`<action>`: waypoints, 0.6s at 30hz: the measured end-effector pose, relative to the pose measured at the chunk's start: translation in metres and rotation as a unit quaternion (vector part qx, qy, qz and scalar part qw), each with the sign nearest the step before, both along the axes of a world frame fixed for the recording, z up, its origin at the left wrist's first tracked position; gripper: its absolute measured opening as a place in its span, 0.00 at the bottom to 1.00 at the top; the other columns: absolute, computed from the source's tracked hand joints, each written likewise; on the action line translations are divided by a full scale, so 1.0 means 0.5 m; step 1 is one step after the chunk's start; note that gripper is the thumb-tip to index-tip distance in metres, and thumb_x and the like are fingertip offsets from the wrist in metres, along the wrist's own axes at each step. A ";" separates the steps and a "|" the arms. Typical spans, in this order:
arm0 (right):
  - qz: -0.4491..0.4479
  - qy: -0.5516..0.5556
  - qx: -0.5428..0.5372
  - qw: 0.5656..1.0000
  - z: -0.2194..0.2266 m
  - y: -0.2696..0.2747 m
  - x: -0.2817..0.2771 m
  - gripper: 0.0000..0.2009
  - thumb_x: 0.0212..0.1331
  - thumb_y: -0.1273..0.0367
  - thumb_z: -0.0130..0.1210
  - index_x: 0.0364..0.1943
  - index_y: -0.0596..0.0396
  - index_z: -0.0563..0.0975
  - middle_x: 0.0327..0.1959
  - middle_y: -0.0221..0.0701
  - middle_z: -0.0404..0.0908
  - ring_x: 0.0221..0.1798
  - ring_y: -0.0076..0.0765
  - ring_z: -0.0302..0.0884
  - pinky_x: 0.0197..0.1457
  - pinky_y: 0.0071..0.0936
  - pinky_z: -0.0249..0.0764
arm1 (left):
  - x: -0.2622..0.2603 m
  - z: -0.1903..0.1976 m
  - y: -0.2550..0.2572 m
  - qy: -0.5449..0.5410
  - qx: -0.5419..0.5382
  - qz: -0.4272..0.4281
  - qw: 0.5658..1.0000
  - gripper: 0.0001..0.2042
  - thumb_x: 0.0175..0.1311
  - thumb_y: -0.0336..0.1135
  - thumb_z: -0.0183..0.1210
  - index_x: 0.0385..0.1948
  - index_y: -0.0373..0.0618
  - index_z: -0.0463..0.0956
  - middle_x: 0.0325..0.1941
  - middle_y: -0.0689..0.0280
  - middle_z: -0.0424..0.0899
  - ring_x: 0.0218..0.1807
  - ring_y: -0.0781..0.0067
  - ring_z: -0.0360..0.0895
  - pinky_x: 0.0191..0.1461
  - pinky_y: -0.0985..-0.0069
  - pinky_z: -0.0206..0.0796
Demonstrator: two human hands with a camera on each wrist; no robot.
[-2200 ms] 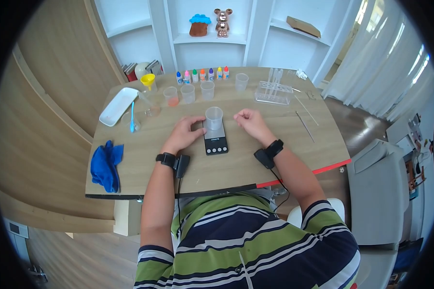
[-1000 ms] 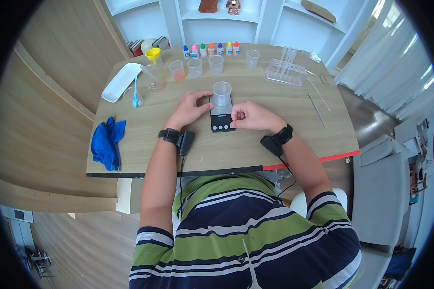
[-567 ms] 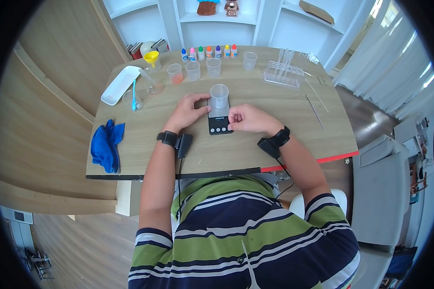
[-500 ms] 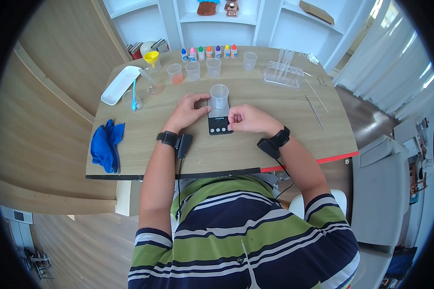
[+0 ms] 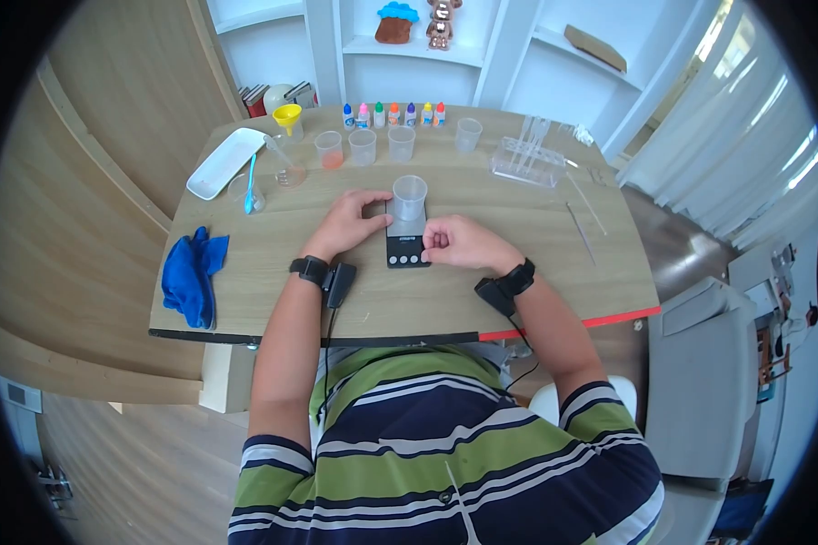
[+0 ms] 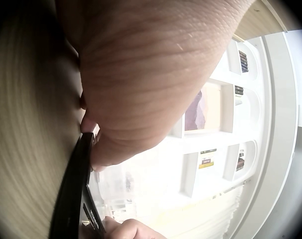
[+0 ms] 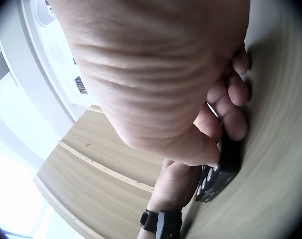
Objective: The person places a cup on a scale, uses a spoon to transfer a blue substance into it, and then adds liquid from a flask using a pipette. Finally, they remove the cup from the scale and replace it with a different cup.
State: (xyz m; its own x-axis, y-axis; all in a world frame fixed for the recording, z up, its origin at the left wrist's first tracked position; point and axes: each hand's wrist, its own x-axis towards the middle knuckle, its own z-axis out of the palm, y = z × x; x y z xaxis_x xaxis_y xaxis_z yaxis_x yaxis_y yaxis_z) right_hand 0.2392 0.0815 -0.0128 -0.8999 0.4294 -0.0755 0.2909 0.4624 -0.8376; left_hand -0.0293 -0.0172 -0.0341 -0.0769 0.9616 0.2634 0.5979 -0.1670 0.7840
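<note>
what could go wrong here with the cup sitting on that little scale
The empty clear cup stands on the black scale with nothing holding it. The left hand rests against the scale's left edge and the right hand is at its button end, so a nudge could tip the cup or slide the scale. Weight from either hand on the scale might also skew a reading.

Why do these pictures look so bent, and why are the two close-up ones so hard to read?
Head view: a fisheye lens bows the table edges and leaves black corners; daylight washes out the curtains. Left wrist view: the left hand fills the frame, the shelves behind glare white, and the scale is a dark sliver. Right wrist view: the right hand blocks most of it, with a bright, blurred background.
</note>
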 end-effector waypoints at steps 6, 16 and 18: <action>0.004 0.012 -0.009 1.000 0.009 -0.007 0.001 0.09 0.61 0.71 0.74 0.35 0.56 0.82 0.29 0.24 0.83 0.33 0.22 0.77 0.38 0.27 0.75 | 0.001 -0.001 -0.005 0.001 0.000 0.008 1.000 0.23 0.65 0.41 0.74 0.61 0.48 0.88 0.62 0.52 0.89 0.67 0.48 0.81 0.74 0.57 0.71; 0.012 0.024 -0.073 0.997 -0.004 0.010 0.005 0.09 0.65 0.70 0.74 0.36 0.53 0.82 0.29 0.17 0.79 0.33 0.16 0.72 0.37 0.22 0.71 | -0.002 -0.004 0.002 0.004 -0.025 -0.002 1.000 0.23 0.66 0.39 0.74 0.62 0.43 0.86 0.63 0.52 0.89 0.67 0.53 0.81 0.72 0.60 0.71; 0.012 0.025 -0.066 0.997 -0.004 0.011 0.004 0.09 0.66 0.70 0.74 0.36 0.52 0.82 0.29 0.15 0.77 0.33 0.13 0.70 0.38 0.20 0.69 | -0.004 -0.006 0.003 0.014 -0.023 -0.004 1.000 0.23 0.66 0.40 0.74 0.62 0.43 0.86 0.63 0.52 0.89 0.67 0.53 0.81 0.72 0.60 0.71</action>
State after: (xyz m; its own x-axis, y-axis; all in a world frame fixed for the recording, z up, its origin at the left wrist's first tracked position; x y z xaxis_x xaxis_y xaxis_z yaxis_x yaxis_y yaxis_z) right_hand 0.2413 0.0870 -0.0146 -0.9139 0.3967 -0.0858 0.2382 0.3532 -0.9047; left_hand -0.0311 -0.0159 -0.0369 -0.0629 0.9732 0.2214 0.6178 -0.1363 0.7745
